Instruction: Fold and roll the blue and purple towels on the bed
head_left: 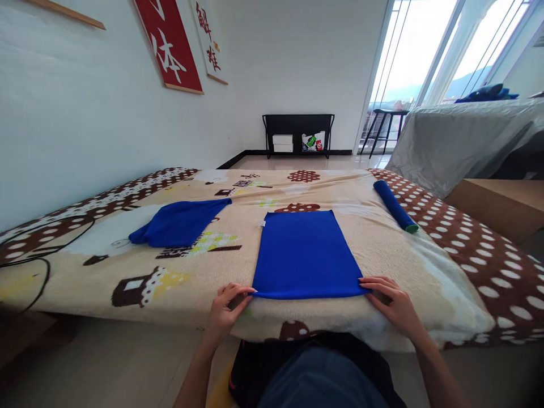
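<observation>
A blue towel (306, 252) lies spread flat in front of me, with a small white tag (262, 223) at its far left edge. My left hand (227, 303) pinches its near left corner between thumb and fingers. At the near right corner, my right hand (389, 297) has the same kind of pinch. The near edge between the hands looks slightly turned over. To the left lies a second blue towel (182, 222), loosely bunched. A rolled blue towel (395, 207) with a green end rests at the right.
Everything lies on a patterned plush blanket (221, 266) with a brown, white-dotted border. A black cable (46, 277) curves over its left side. Beyond stands a black shelf (298, 127). At the right are a cardboard box (497, 204) and a sheet-covered piece of furniture (459, 136).
</observation>
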`<state>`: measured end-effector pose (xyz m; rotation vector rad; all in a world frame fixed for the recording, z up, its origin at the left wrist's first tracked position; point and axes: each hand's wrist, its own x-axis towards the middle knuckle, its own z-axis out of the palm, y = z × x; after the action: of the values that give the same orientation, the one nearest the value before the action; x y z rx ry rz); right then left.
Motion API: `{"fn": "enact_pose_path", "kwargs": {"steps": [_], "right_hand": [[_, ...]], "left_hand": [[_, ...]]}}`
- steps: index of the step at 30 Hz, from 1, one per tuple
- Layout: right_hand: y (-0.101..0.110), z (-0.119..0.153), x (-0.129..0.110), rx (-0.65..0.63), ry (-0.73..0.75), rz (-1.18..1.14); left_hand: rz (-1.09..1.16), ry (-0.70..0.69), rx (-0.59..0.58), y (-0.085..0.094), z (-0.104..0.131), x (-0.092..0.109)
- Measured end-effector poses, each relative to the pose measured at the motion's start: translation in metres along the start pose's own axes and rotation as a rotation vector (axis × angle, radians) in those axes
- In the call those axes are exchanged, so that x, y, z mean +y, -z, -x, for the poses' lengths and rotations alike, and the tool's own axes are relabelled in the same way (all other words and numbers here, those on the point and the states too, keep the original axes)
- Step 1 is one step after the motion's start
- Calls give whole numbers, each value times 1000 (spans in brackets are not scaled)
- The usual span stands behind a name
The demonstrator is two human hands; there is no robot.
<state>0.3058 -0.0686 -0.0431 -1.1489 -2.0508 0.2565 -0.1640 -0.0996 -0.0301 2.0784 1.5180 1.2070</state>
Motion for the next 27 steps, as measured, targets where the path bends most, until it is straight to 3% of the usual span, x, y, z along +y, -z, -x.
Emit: {"fn": "enact_pose_path", "kwargs": {"steps": [11, 17, 23, 27], "right_hand": [[-3, 2, 0, -10, -71, -70], [-5, -4, 3, -14, -167, -83], [-26, -15, -2, 96, -212, 222], [-39, -18, -12, 193, -220, 464]], "left_hand": [[3, 83, 14, 0, -1, 4], [-59, 183, 97, -16, -5, 15], [-369, 164, 310, -48, -9, 29], [-587, 83, 380, -58, -9, 34]]}}
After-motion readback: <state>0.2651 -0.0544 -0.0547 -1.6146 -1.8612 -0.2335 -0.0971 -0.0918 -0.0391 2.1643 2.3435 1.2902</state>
